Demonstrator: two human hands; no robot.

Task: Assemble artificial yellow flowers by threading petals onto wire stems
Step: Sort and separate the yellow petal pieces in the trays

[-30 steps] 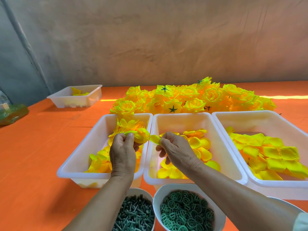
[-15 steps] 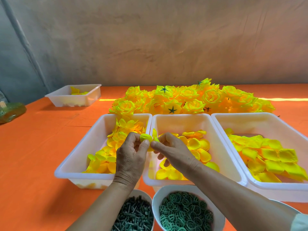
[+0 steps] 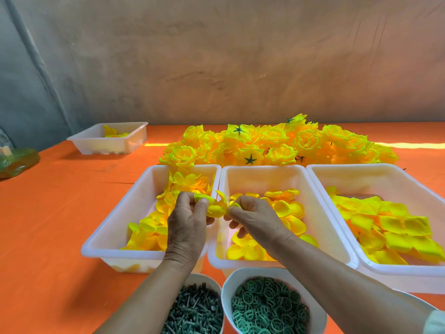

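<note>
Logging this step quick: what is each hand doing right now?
Left hand: closed, pinching the half-made yellow flower.
Right hand: closed, pinching the same flower from its other side.

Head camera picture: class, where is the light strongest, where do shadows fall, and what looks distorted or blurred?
Head view: a bright sun strip crosses the table behind the finished flowers; soft shadow lies beside the far tub; the petals glow, oversaturated; the wide lens splays the right tub outward; the left hand, right hand and the pinched petal bud look sharp.
</note>
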